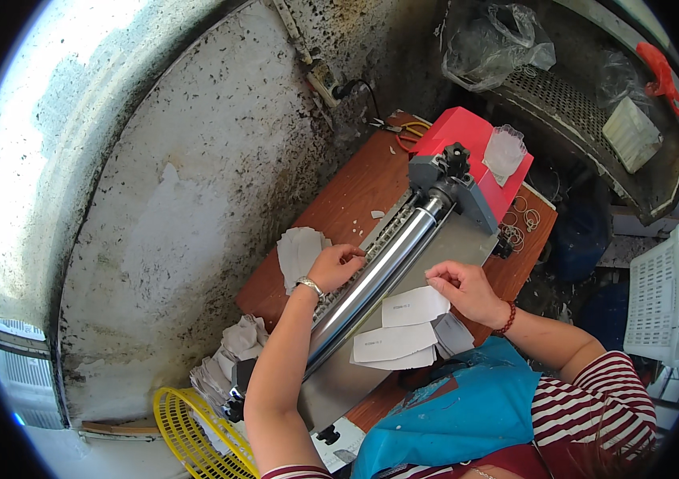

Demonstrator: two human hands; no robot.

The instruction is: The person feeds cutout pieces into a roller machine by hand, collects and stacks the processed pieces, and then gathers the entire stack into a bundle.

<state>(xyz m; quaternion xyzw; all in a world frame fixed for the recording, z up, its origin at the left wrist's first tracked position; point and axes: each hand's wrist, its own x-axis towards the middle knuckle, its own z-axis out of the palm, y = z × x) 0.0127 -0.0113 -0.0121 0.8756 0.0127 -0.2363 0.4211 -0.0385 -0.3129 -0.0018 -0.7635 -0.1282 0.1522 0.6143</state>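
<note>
One stained wall (195,199) closes off the far-left side of the desk (339,191); I see a strip of brown desktop between it and the machine (385,270). Machine lies diagonally, red at its upper end, covering most of the desk. Its steel plate (449,249) gives me room between the steel roller (371,281) and the person's blue apron (451,403).

Left hand (337,268): at the roller's far side, fingers curled; grip hidden from me. Right hand (469,292): fingers bent toward thumb, just beside the upper card; I cannot tell whether anything is pinched. White paper pile (299,249) just beside left hand. White cards (393,342) rest in overlapping stacks on the plate's near side. Rubber bands (515,236) near the desk's right edge. Writing: one short dark printed line on each of two top cards.
</note>
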